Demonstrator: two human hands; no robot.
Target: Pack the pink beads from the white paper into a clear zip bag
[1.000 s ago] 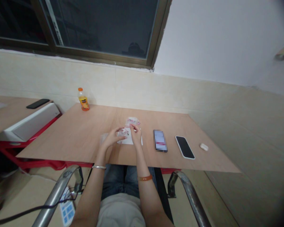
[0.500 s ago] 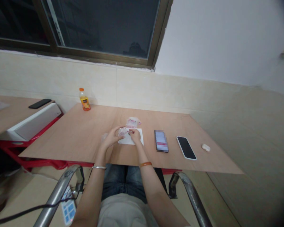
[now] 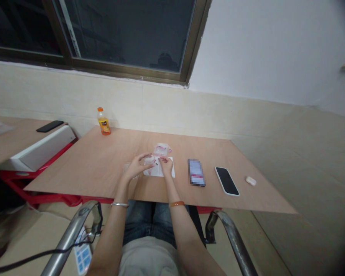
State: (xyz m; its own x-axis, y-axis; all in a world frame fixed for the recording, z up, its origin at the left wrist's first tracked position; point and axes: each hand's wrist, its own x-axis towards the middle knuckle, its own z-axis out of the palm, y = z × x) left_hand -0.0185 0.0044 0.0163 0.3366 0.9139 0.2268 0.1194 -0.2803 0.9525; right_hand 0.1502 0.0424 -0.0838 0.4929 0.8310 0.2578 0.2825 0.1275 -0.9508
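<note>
On the wooden table, a white sheet of paper (image 3: 161, 173) lies under both hands. My left hand (image 3: 136, 167) curves its thumb and fingers around a small clear plastic bag (image 3: 149, 158) over the paper's left half. Just right of it, my right hand (image 3: 166, 165) is pinched closed; what its fingertips hold is too small to make out. Tiny dark bits (image 3: 156, 164) show between the hands. Beyond the paper lies another clear plastic bag (image 3: 162, 148) with pink marks. A flat clear piece of plastic lies partly hidden beside my left hand.
A pixelated-screen phone (image 3: 196, 172), a white-edged phone (image 3: 227, 181) and a white earbud case (image 3: 250, 181) lie to the right. An orange juice bottle (image 3: 104, 122) stands at the back left. Metal chair arms (image 3: 230, 237) flank my body below the table edge (image 3: 149, 200).
My right hand has shifted slightly right, away from the bag, and its fingers have turned upward. A dark bit shows more plainly between the hands. My left hand is nearly still.
</note>
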